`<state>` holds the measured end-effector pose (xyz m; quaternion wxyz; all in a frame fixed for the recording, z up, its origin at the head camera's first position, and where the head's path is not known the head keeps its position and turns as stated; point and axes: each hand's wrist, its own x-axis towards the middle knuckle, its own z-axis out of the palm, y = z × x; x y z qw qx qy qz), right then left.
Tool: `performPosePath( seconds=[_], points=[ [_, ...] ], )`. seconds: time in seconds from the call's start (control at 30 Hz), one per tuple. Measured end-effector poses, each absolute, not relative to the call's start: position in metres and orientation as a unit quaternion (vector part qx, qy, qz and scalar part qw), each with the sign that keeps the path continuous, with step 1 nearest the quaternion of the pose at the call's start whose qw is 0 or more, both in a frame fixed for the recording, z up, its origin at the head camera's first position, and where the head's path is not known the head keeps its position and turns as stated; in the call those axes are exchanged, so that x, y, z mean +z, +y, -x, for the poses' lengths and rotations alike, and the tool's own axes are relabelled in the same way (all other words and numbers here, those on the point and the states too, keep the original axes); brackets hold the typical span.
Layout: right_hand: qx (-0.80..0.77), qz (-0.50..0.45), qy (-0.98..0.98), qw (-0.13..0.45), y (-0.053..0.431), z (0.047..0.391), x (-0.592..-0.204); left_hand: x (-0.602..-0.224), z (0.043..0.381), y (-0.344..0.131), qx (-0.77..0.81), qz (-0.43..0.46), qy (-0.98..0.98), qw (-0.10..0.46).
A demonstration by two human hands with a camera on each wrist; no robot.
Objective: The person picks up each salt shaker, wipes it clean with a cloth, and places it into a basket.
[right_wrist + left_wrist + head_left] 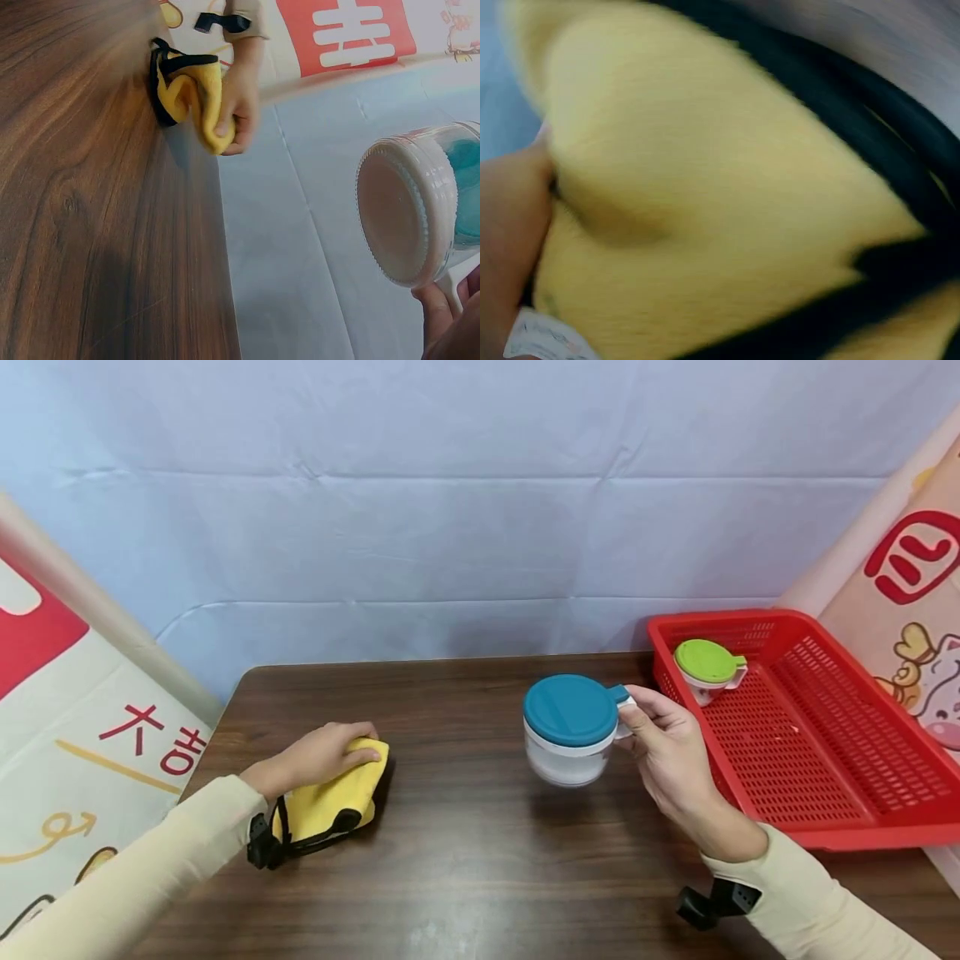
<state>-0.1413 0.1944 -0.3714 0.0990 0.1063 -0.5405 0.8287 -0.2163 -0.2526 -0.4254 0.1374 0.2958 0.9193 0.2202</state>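
Note:
My right hand (pixel 671 756) grips the white handle of a clear jar (pixel 566 762) with a blue lid (pixel 572 710), held up above the table. The right wrist view shows the round base of the jar (pixel 394 214). On the left, my left hand (pixel 318 760) pinches a folded yellow cloth (pixel 330 802) with black edging, its thumb on the near side. Close up in the left wrist view, the yellow cloth (pixel 675 150) fills most of the picture and is blurred.
A red plastic basket (pixel 795 839) stands at the right of the dark wooden table (pixel 465 860). Inside its far left corner sits a smaller jar with a green lid (pixel 707 661). A pale cloth backdrop (pixel 465 527) hangs behind the table.

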Motion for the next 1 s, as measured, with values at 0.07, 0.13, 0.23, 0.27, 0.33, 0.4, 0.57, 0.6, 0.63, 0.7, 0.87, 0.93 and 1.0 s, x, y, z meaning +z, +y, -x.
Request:
performPosePath(
  seconds=[0.07, 0.13, 0.23, 0.27, 0.33, 0.4, 0.57, 0.6, 0.63, 0.7, 0.87, 0.93, 1.0],
  points=[
    [0.828, -0.106, -0.541, 0.101, 0.195, 0.141, -0.371, -0.435, 0.213, -0.255, 0.186, -0.29, 0.935, 0.087],
    [0.827, -0.103, -0.543, 0.1, 0.196, 0.141, -0.371, -0.443, 0.209, -0.256, 0.154, -0.284, 0.946, 0.041],
    [0.825, -0.098, -0.547, 0.102, 0.198, 0.141, -0.37, -0.45, 0.205, -0.256, 0.128, -0.277, 0.952, -0.01],
    [0.825, -0.096, -0.548, 0.103, 0.198, 0.141, -0.37, -0.451, 0.205, -0.255, 0.125, -0.275, 0.953, -0.018],
    [0.824, -0.095, -0.548, 0.107, 0.2, 0.141, -0.369, -0.454, 0.203, -0.255, 0.12, -0.272, 0.954, -0.031],
    [0.826, -0.094, -0.546, 0.107, 0.202, 0.142, -0.369, -0.456, 0.201, -0.255, 0.119, -0.266, 0.956, -0.036],
    [0.828, -0.098, -0.542, 0.108, 0.206, 0.145, -0.364, -0.464, 0.197, -0.257, 0.123, -0.256, 0.958, -0.04],
    [0.827, -0.098, -0.543, 0.108, 0.207, 0.146, -0.362, -0.465, 0.196, -0.257, 0.124, -0.255, 0.958, -0.041],
    [0.827, -0.097, -0.543, 0.109, 0.209, 0.146, -0.361, -0.466, 0.196, -0.257, 0.125, -0.255, 0.958, -0.043],
    [0.828, -0.095, -0.542, 0.11, 0.212, 0.147, -0.358, -0.467, 0.196, -0.257, 0.127, -0.257, 0.957, -0.044],
    [0.835, -0.097, -0.531, 0.108, 0.222, 0.151, -0.35, -0.468, 0.195, -0.257, 0.126, -0.256, 0.958, -0.042],
    [0.838, -0.1, -0.525, 0.109, 0.228, 0.154, -0.346, -0.468, 0.195, -0.256, 0.125, -0.255, 0.958, -0.045],
    [0.84, -0.106, -0.52, 0.11, 0.235, 0.158, -0.342, -0.469, 0.195, -0.257, 0.127, -0.255, 0.958, -0.047]
  ],
)
